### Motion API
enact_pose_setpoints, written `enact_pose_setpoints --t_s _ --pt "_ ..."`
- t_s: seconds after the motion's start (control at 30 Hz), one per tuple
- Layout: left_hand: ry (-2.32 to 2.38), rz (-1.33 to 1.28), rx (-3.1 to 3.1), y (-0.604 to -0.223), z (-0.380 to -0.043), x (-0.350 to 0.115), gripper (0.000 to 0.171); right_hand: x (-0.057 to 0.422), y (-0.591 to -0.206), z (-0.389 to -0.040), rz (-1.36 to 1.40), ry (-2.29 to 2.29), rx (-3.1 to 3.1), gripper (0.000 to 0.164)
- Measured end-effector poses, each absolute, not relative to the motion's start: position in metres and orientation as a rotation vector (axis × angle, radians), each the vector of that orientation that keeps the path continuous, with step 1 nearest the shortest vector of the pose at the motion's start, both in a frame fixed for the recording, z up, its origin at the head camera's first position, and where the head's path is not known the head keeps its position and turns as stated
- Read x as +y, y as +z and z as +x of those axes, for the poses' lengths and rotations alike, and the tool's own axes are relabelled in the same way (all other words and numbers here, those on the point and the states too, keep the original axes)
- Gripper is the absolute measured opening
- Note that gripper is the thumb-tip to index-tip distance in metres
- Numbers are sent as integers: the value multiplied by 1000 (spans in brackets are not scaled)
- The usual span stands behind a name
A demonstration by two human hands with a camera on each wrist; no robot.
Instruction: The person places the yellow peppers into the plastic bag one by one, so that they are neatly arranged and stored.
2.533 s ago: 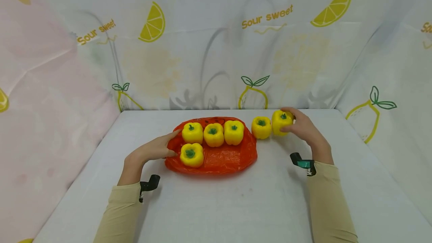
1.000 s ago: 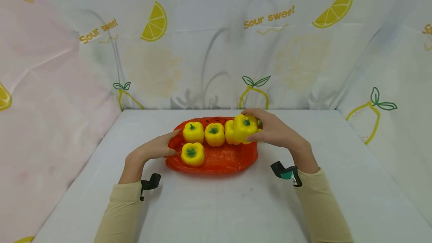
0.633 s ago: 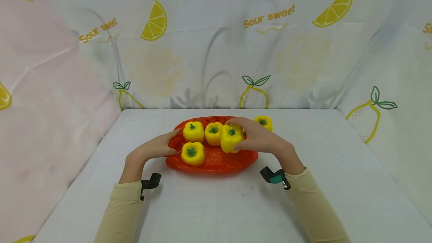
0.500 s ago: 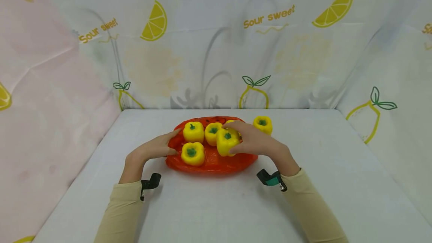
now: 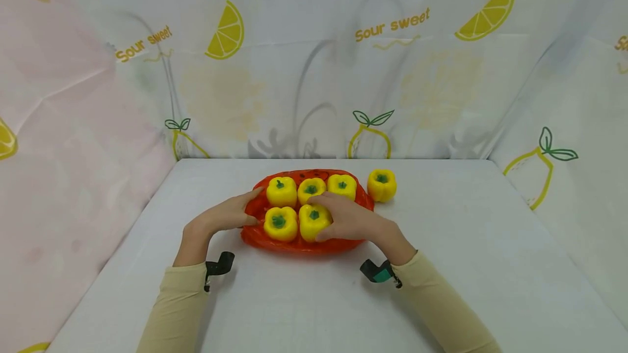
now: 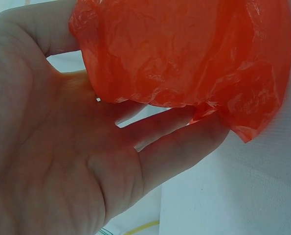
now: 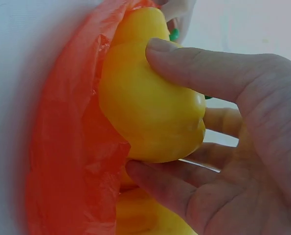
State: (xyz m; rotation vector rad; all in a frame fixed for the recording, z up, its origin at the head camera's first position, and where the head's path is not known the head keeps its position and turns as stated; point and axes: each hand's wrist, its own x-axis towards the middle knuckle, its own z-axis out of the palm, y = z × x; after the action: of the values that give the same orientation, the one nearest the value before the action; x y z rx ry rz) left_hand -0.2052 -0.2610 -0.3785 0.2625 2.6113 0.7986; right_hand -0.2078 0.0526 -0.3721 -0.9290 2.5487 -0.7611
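Observation:
A red plastic bag (image 5: 338,245) lies spread on the table, its side rising around several yellow bell peppers. My right hand (image 5: 350,218) grips one bell pepper (image 5: 310,223) in the front row, right of another front pepper (image 5: 281,224). In the right wrist view, thumb and fingers span that pepper (image 7: 145,103), low behind the bag's edge (image 7: 81,147). Three peppers form the back row, the middle one (image 5: 311,188) partly behind my right fingers. My left hand (image 5: 223,215) holds the bag's left end; in the left wrist view the film (image 6: 179,54) hides its thumb tip and some fingertips.
One more yellow bell pepper (image 5: 381,185) stands on the white table (image 5: 304,304), just right of the bag. A lemon-printed cloth (image 5: 304,70) hangs along the table's back and sides. Each wrist wears a small black camera, such as the left one (image 5: 219,266).
My right hand has carried a bell pepper from the table's right side, left over the bag, and down into the front row. The left hand stays at the bag's left end.

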Motion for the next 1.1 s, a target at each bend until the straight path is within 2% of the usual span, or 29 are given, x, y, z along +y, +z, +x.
enact_pose_setpoints --t_s 0.8,1.1 --pt "801 242 2603 -376 -204 -259 84 47 -373 -203 -937 -645 2682 73" --pt "806 242 2599 -378 -204 -259 85 57 -364 -203 -849 -686 2664 76"
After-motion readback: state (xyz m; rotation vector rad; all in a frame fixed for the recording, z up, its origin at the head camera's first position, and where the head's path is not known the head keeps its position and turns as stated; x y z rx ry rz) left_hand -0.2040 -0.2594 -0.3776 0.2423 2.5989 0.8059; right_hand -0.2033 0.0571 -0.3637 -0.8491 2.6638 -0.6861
